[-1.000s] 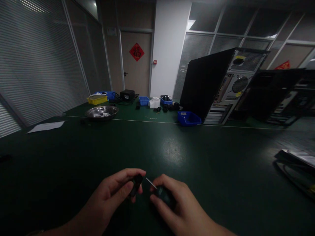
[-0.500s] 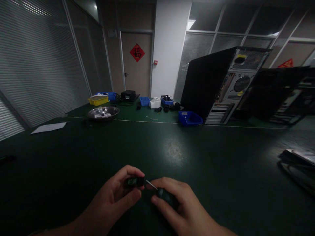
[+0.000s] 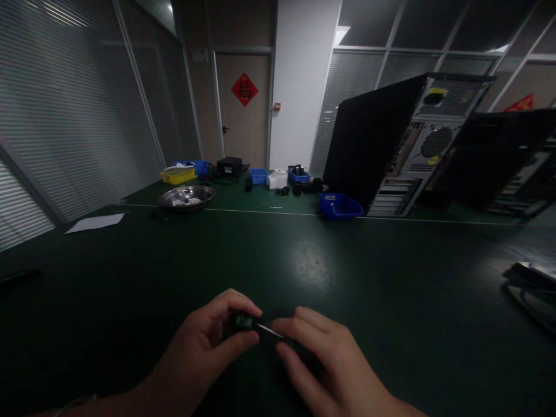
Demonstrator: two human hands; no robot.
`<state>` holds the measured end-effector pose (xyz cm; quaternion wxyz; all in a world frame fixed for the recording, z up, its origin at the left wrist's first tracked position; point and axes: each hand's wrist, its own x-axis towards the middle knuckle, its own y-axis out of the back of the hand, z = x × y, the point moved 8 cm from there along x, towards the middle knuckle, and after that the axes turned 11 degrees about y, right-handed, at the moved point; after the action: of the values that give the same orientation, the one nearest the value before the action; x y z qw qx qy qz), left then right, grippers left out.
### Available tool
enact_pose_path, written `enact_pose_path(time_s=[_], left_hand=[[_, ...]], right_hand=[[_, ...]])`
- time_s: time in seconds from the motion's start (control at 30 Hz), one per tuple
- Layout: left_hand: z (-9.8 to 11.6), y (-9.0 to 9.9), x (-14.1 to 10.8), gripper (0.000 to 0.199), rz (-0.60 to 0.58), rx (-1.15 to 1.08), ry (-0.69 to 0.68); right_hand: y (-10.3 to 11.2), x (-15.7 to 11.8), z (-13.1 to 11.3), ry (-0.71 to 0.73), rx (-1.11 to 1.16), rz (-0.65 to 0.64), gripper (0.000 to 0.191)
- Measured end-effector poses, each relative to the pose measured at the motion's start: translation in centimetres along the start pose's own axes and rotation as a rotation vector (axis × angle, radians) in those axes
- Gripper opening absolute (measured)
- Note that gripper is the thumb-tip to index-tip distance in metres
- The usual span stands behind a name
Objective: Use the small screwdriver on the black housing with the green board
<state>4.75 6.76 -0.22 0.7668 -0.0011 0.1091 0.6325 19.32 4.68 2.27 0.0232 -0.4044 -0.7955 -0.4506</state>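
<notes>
Near the bottom centre, my left hand pinches a small dark part with a green circuit board between thumb and fingers. My right hand, just to the right, is closed on a screwdriver whose thin metal shaft points left. The tip of the shaft meets the right end of the small part; whether it goes inside cannot be made out. The screwdriver's dark handle is mostly hidden in my right hand.
On the green table stand a metal bowl, a sheet of paper, a yellow tray, a blue bin and a large black computer case. A flat device with a cable lies at the right.
The shaft tip has come against the small part, which has turned slightly. My right hand has rolled over the screwdriver handle, covering more of it. The view has shifted slightly.
</notes>
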Motion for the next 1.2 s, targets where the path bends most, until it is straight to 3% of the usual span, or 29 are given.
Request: enact_pose_path(time_s=[0.2,0.43,0.77,0.9,1.03,1.1,1.2], left_hand=[[0.3,-0.2,-0.1,0.012,-0.038,0.023,-0.084],[0.5,-0.4,-0.6,0.01,-0.078,0.064,-0.09],[-0.7,-1.1,0.0,0.01,-0.227,-0.186,-0.033],[-0.9,-0.9,0.2,0.01,-0.205,-0.176,-0.015],[-0.8,0.1,0.3,0.006,-0.091,-0.164,-0.051],[-1.3,0.1,0.3,0.008,-0.085,-0.167,-0.004],[-2.2,-1.0,0.3,0.023,-0.18,-0.254,0.099]], right_hand=[[0.3,-0.1,0.3,0.0,-0.108,0.001,0.028],[0.1,-0.1,0.1,0.013,-0.088,0.001,0.031],[-0.3,-0.5,0.5,0.03,0.023,0.062,0.024],[-0.2,-0.5,0.5,0.027,0.044,0.08,0.023],[0.3,-0.4,0.5,0.019,0.057,0.11,0.021],[0.5,-0.3,0.4,0.024,0.064,0.126,0.022],[0.4,-0.2,0.2,0.043,0.085,0.131,0.026]])
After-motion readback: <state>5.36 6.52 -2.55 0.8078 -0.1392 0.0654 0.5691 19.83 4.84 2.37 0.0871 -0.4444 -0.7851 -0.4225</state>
